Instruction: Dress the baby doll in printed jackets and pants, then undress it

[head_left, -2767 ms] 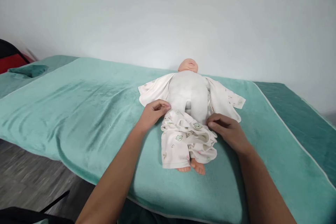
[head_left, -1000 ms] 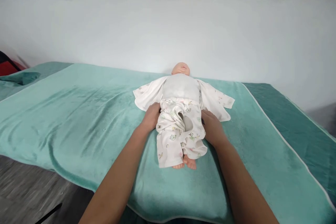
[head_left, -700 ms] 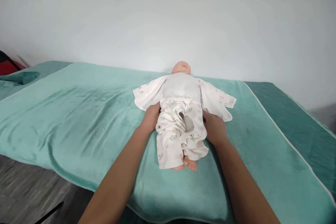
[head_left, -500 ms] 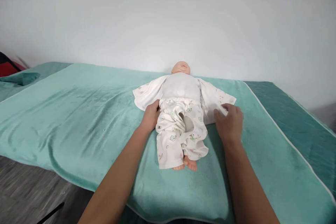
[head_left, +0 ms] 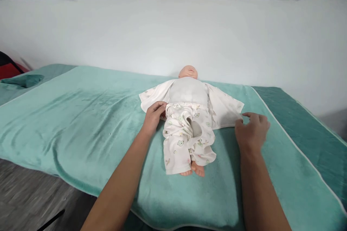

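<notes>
A baby doll (head_left: 188, 71) lies on its back, its head at the wall and its feet towards me. It wears patterned white trousers (head_left: 177, 148) and a white baby shirt (head_left: 223, 110), open at the front over a pale grey torso (head_left: 188, 90). At the doll's hip on the left, my left hand (head_left: 155, 115) has its fingers bent together against the trouser waist and shirt edge; what they grip is hidden. My right hand (head_left: 252, 130) pinches the outer corner of the shirt's right front panel, spread flat on the bed.
Beneath the doll is a teal plush cover (head_left: 94, 122) with a pale-edged darker strip (head_left: 303, 122) on the right. A white wall (head_left: 173, 32) rises behind. On the far left is a red and black object (head_left: 8, 70); grey floor (head_left: 24, 187) shows at lower left.
My right hand has moved right, drawing the shirt panel outward and flatter. My left hand has stayed at the hip, its fingers shifted slightly. The view has tilted a little.
</notes>
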`<action>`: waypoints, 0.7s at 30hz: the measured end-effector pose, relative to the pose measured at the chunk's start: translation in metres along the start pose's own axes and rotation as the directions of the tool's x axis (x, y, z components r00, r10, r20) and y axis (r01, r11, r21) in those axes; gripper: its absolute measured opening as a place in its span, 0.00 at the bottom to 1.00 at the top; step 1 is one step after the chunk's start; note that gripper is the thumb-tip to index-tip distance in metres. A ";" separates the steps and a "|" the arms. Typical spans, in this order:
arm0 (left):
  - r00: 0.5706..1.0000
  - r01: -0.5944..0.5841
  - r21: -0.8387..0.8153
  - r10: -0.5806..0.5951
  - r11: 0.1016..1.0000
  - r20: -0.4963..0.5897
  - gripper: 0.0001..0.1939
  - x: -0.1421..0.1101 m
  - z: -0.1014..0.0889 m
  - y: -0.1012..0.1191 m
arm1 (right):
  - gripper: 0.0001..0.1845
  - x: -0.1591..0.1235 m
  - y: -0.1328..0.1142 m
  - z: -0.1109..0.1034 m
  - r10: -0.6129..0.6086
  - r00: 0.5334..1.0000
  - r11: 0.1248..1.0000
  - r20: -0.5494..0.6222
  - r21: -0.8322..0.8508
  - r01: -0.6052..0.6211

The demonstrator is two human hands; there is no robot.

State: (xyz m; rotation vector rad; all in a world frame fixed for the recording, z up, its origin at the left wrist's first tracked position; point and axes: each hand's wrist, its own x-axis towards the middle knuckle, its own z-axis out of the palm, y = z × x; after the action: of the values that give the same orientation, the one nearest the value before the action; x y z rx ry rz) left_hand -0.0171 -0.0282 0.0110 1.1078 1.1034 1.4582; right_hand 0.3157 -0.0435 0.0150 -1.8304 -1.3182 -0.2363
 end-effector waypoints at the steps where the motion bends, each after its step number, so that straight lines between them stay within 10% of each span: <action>1: 1.000 0.012 -0.026 -0.012 1.000 0.006 0.11 0.001 -0.001 -0.001 | 0.12 -0.002 -0.006 0.000 -0.049 0.999 0.995 -0.008 0.087 0.049; 6: 0.989 0.104 -0.068 -0.097 0.992 0.109 0.15 0.004 -0.003 0.000 | 0.10 0.002 -0.051 0.006 -0.190 0.917 0.799 0.350 0.598 -0.063; 10: 0.984 0.095 -0.029 -0.089 0.995 0.155 0.18 0.002 -0.003 0.003 | 0.15 0.023 -0.079 0.012 -0.444 0.714 0.804 0.541 0.593 0.051; 14: 0.985 0.037 0.059 -0.046 0.998 0.167 0.20 0.001 -0.002 0.005 | 0.15 0.035 -0.087 0.015 -0.527 0.626 0.783 0.575 0.614 0.095; 17: 0.987 -0.026 0.201 -0.007 0.979 0.163 0.13 -0.001 0.003 0.004 | 0.10 0.027 -0.086 0.015 -0.531 0.606 0.784 0.591 0.615 0.087; 21: 0.964 -0.265 0.390 0.247 0.882 0.097 0.06 -0.008 0.012 0.000 | 0.08 0.013 -0.087 0.019 -0.611 0.693 0.707 0.382 0.658 0.261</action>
State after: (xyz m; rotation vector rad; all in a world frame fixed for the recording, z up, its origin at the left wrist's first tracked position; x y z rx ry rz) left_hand -0.0040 -0.0350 0.0126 1.6193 1.2980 1.4328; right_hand 0.2412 -0.0127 0.0560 -1.0439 -2.0178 0.4695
